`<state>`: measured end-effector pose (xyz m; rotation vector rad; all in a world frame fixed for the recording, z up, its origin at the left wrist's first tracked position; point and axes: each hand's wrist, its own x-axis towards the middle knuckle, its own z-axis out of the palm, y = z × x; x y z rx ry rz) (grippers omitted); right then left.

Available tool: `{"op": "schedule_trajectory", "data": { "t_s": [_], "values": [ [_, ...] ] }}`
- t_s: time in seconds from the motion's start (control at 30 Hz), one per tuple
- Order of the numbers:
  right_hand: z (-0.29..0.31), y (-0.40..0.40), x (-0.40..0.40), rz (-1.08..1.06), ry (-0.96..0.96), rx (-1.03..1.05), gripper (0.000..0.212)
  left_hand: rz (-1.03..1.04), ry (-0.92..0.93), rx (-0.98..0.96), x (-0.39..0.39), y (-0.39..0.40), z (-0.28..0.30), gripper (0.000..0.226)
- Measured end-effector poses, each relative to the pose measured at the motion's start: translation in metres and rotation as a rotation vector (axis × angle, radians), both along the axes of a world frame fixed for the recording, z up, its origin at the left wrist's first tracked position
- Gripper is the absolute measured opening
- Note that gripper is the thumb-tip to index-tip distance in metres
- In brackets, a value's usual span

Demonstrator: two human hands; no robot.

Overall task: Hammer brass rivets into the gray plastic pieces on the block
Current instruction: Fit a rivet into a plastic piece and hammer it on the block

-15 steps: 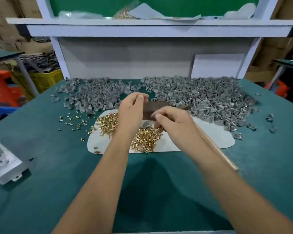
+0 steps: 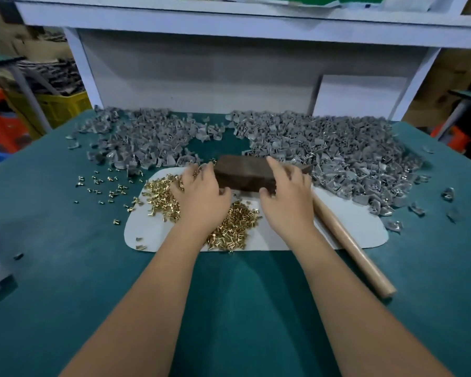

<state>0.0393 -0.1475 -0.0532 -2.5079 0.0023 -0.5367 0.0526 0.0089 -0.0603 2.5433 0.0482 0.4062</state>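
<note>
Green bench mat [image 2: 65, 268] under white shelving [image 2: 201, 77]; yellow crate [image 2: 63, 107] leftward.

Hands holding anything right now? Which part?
Both are on the brown block: right hand grips its right end, left hand is against its left end. The hammer handle lies untouched.
</note>
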Motion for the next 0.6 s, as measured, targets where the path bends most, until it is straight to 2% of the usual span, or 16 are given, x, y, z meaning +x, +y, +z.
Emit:
{"op": "schedule_trajectory", "data": {
  "t_s": [0.07,0.2,0.3,0.37,0.43,0.5,0.57,0.6],
  "values": [
    [-0.002,-0.001,-0.001,0.024,0.057,-0.003,0.061,-0.036,-0.032,-0.022,-0.001,-0.002,0.002,0.043],
    [-0.002,-0.003,-0.003,0.029,0.043,0.057,0.056,-0.021,-0.105,-0.16,-0.011,0.004,0.002,0.047],
    [-0.001,-0.007,-0.005,0.044,0.002,0.137,0.052,-0.061,-0.048,-0.223,-0.012,0.013,0.002,0.049],
    [-0.001,-0.008,-0.006,0.063,-0.009,0.186,0.05,-0.143,0.022,-0.367,-0.012,0.021,0.004,0.053],
    [-0.001,-0.008,-0.006,0.064,-0.01,0.218,0.049,-0.163,0.03,-0.429,-0.015,0.028,0.007,0.05],
    [0.0,-0.006,-0.006,0.02,-0.051,0.17,0.046,-0.094,-0.068,-0.313,-0.017,0.03,0.012,0.034],
    [0.002,-0.003,-0.007,-0.015,-0.138,0.1,0.037,-0.023,-0.199,-0.091,-0.017,0.029,0.015,0.013],
    [0.004,-0.001,-0.009,-0.009,-0.175,0.083,0.031,-0.018,-0.226,0.0,-0.016,0.027,0.015,0.012]
  ]
}}
